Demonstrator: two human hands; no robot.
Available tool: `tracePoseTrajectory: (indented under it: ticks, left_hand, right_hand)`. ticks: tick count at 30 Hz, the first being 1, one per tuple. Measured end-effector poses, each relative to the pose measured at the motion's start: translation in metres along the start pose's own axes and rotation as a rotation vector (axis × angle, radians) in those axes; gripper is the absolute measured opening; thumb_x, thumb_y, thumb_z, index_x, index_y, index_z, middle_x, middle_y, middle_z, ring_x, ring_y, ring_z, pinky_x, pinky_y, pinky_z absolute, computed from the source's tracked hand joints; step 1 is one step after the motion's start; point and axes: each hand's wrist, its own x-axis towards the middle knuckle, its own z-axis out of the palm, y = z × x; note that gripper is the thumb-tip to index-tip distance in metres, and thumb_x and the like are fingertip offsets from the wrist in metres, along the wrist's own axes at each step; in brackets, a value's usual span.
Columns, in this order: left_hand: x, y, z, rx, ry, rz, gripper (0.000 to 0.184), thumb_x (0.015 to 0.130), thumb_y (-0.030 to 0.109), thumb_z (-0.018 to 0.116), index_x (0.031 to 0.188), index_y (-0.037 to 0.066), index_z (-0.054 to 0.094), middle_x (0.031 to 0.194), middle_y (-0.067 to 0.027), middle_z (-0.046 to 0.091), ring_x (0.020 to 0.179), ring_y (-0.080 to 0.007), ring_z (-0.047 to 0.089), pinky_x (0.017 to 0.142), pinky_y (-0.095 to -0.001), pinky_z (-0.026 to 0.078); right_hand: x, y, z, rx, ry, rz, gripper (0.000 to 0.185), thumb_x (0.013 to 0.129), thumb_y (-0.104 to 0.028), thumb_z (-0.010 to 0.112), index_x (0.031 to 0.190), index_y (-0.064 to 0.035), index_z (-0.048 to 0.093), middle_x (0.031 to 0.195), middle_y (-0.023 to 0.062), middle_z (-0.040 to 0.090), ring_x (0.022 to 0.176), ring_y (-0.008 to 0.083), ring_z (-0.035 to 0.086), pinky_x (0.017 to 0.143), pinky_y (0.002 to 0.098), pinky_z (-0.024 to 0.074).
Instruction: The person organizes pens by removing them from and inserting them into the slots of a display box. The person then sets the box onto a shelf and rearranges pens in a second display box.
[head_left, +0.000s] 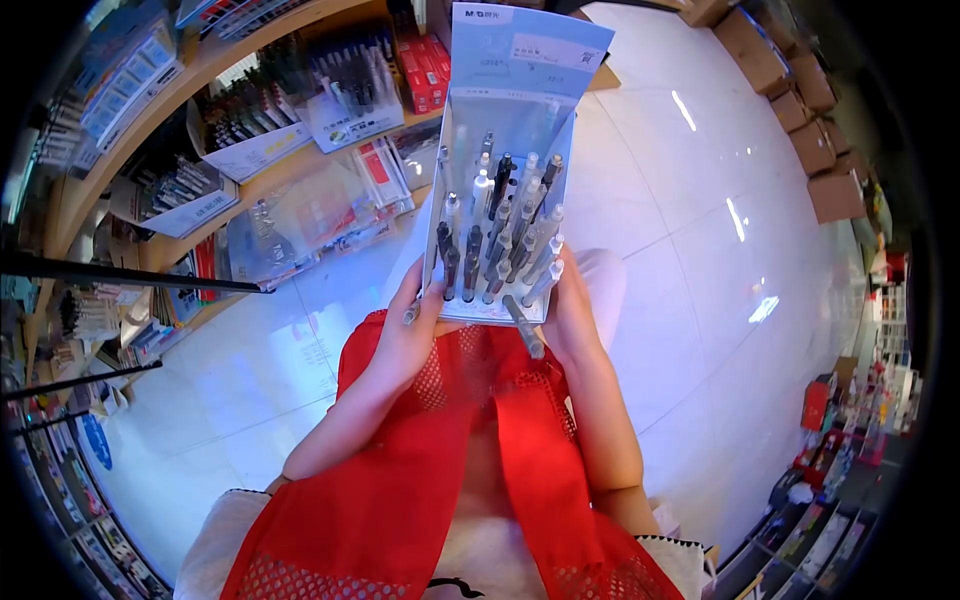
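Note:
A pale blue display box (532,60) with a tall printed back panel is held in front of me, above my lap. Several clicker pens (502,180) stand upright in its holes. My left hand (412,335) is closed on the lower left side, thumb near the front edge. The end of a pen (411,313) sticks out beside its fingers. Along the lower right side, my right hand (572,310) grips the box, its fingers mostly hidden behind it. One grey pen (525,328) tilts out over the front edge, towards me.
On the left, wooden shelves (270,185) carry more boxes of pens (350,90), a red box (422,70) and plastic-wrapped packets (300,215). Cardboard boxes (835,195) are stacked at the right. Shiny tiled floor (690,280) lies around me. Low racks of goods (820,530) stand at lower right.

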Motion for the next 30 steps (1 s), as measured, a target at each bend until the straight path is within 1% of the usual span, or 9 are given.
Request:
tracePoseTrajectory:
  ticks: [7, 10, 13, 16, 17, 20, 24, 27, 30]
  left_hand:
    - [0.000, 0.000, -0.015, 0.134, -0.185, -0.173, 0.048, 0.097, 0.016, 0.038, 0.141, 0.006, 0.022, 0.124, -0.0112, 0.047, 0.103, -0.0181, 0.054, 0.079, -0.0308, 0.054]
    - [-0.003, -0.010, -0.022, 0.233, -0.176, -0.046, 0.044, 0.097, 0.018, 0.039, 0.138, 0.003, 0.030, 0.119, -0.0106, 0.049, 0.099, -0.0166, 0.054, 0.081, -0.0293, 0.053]
    - [-0.001, 0.005, -0.025, 0.539, -0.122, 0.119, 0.034, 0.095, 0.012, 0.043, 0.126, -0.002, 0.046, 0.104, -0.0122, 0.054, 0.086, -0.0178, 0.056, 0.072, -0.0305, 0.052]
    - [0.002, 0.031, -0.024, 1.091, 0.119, 0.769, 0.024, 0.090, 0.005, 0.045, 0.107, -0.003, 0.059, 0.084, -0.0143, 0.053, 0.074, -0.0216, 0.053, 0.060, -0.0342, 0.045]
    - [0.002, 0.041, -0.020, 1.058, 0.181, 0.852, 0.020, 0.083, -0.001, 0.048, 0.097, -0.001, 0.063, 0.068, -0.0113, 0.049, 0.064, -0.0243, 0.049, 0.054, -0.0355, 0.038]
    - [-0.011, 0.074, 0.004, 1.048, 0.016, 1.035, 0.017, 0.079, -0.001, 0.054, 0.092, 0.002, 0.065, 0.059, -0.0066, 0.045, 0.056, -0.0226, 0.047, 0.053, -0.0335, 0.038]
    - [-0.029, 0.087, 0.051, 1.116, -0.146, 0.929, 0.017, 0.069, 0.005, 0.071, 0.085, 0.004, 0.067, 0.054, -0.0046, 0.044, 0.051, -0.0187, 0.046, 0.049, -0.0297, 0.035]
    - [-0.022, 0.077, 0.054, 1.079, -0.065, 0.904, 0.023, 0.066, 0.007, 0.075, 0.087, 0.006, 0.067, 0.055, -0.0048, 0.044, 0.049, -0.0170, 0.045, 0.047, -0.0292, 0.035]
    - [-0.022, 0.084, 0.050, 1.105, -0.018, 0.929, 0.024, 0.066, 0.007, 0.075, 0.089, 0.007, 0.066, 0.056, -0.0048, 0.044, 0.048, -0.0178, 0.045, 0.047, -0.0304, 0.035]
  right_hand:
    - [-0.006, 0.031, -0.008, 0.153, 0.099, 0.044, 0.043, 0.096, -0.034, 0.039, 0.126, -0.0038, 0.044, 0.118, 0.0080, 0.055, 0.103, 0.0167, 0.055, 0.088, 0.0303, 0.0454]
    - [-0.010, 0.041, -0.010, 0.245, 0.125, 0.089, 0.040, 0.096, -0.032, 0.040, 0.124, -0.0035, 0.046, 0.116, 0.0082, 0.056, 0.101, 0.0167, 0.056, 0.087, 0.0303, 0.0461]
    - [-0.014, 0.046, -0.013, 0.296, 0.147, 0.066, 0.037, 0.096, -0.028, 0.041, 0.122, -0.0034, 0.047, 0.113, 0.0081, 0.057, 0.100, 0.0167, 0.056, 0.085, 0.0302, 0.0462]
    - [-0.009, 0.048, -0.019, 0.231, 0.229, -0.060, 0.034, 0.094, -0.022, 0.041, 0.122, -0.0028, 0.046, 0.109, 0.0080, 0.057, 0.097, 0.0166, 0.056, 0.084, 0.0294, 0.0454]
    - [-0.008, 0.046, -0.021, 0.178, 0.263, -0.107, 0.034, 0.094, -0.020, 0.041, 0.122, -0.0024, 0.045, 0.108, 0.0081, 0.057, 0.096, 0.0165, 0.056, 0.084, 0.0290, 0.0450]
    - [-0.010, 0.038, -0.024, 0.072, 0.291, -0.146, 0.048, 0.090, -0.021, 0.045, 0.131, 0.0021, 0.033, 0.111, 0.0133, 0.053, 0.099, 0.0179, 0.052, 0.086, 0.0292, 0.0417]
    - [-0.012, 0.035, -0.015, 0.006, 0.295, -0.146, 0.066, 0.087, -0.023, 0.051, 0.138, 0.0065, 0.020, 0.115, 0.0192, 0.050, 0.102, 0.0191, 0.051, 0.087, 0.0295, 0.0407]
    - [-0.010, 0.044, -0.003, -0.077, 0.379, -0.242, 0.054, 0.090, -0.017, 0.049, 0.137, 0.0000, 0.029, 0.102, 0.0086, 0.054, 0.089, 0.0119, 0.051, 0.079, 0.0242, 0.0414]
    - [-0.023, 0.035, 0.011, -0.097, 0.373, -0.250, 0.059, 0.089, -0.017, 0.051, 0.139, 0.0013, 0.025, 0.100, 0.0086, 0.054, 0.086, 0.0111, 0.050, 0.077, 0.0234, 0.0410]
